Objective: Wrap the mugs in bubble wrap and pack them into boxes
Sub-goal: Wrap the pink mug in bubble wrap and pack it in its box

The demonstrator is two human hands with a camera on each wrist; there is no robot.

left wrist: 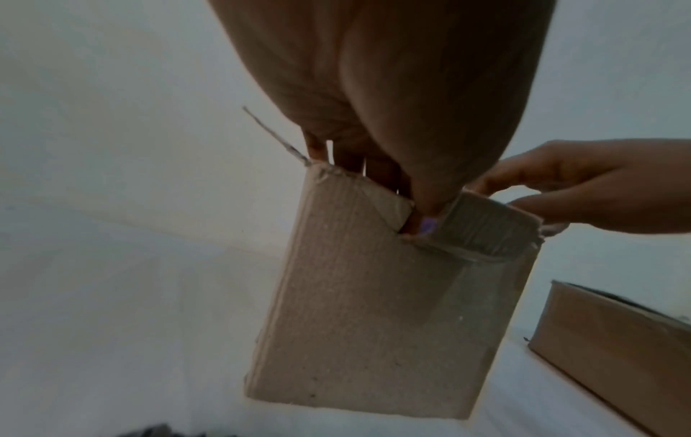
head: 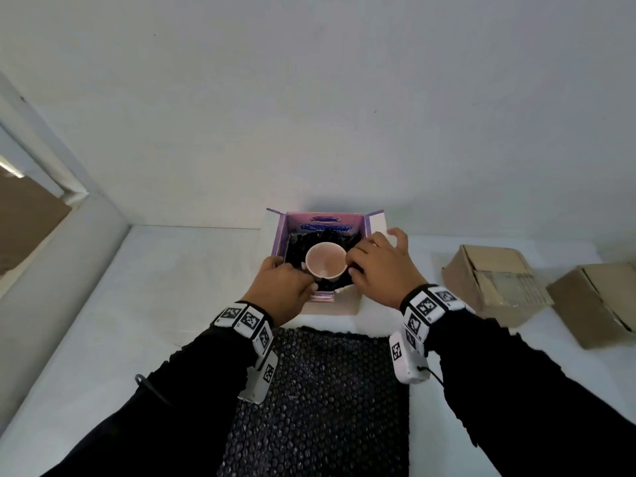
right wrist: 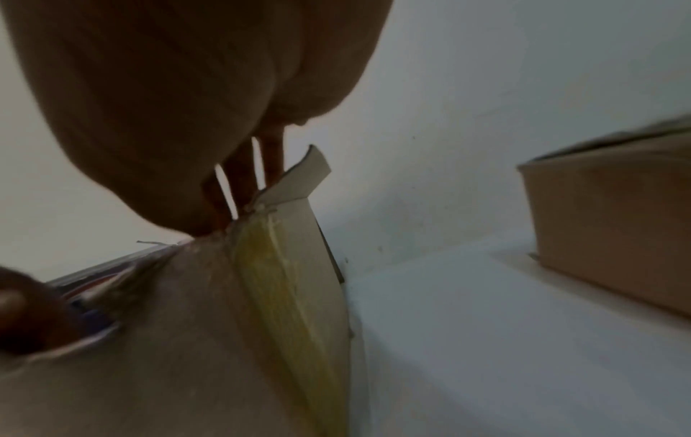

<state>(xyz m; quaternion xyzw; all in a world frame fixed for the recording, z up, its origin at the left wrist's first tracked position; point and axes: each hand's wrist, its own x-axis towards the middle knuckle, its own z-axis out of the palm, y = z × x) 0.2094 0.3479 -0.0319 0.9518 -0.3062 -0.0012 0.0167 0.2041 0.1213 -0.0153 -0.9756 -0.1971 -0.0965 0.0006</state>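
Observation:
A pink mug point(head: 326, 261) stands upright in an open box point(head: 327, 220) with purple inner flaps, and black bubble wrap point(head: 298, 245) is bunched around it. My left hand point(head: 289, 277) reaches into the box's near left corner, fingers and thumb down beside the wrapped mug. My right hand point(head: 361, 259) holds the wrap at the mug's right side, its outer fingers lifted over the right flap. In the left wrist view the fingers point(left wrist: 351, 159) dip behind the cardboard box wall point(left wrist: 374, 310). The right wrist view shows fingers point(right wrist: 243, 177) entering the taped box point(right wrist: 187, 340).
A dark sheet of bubble wrap point(head: 320, 401) lies on the white table point(head: 172, 287) between my forearms. Two closed brown cartons point(head: 495, 284) point(head: 599, 301) sit to the right. The wall rises directly behind the box, and a ledge runs along the left.

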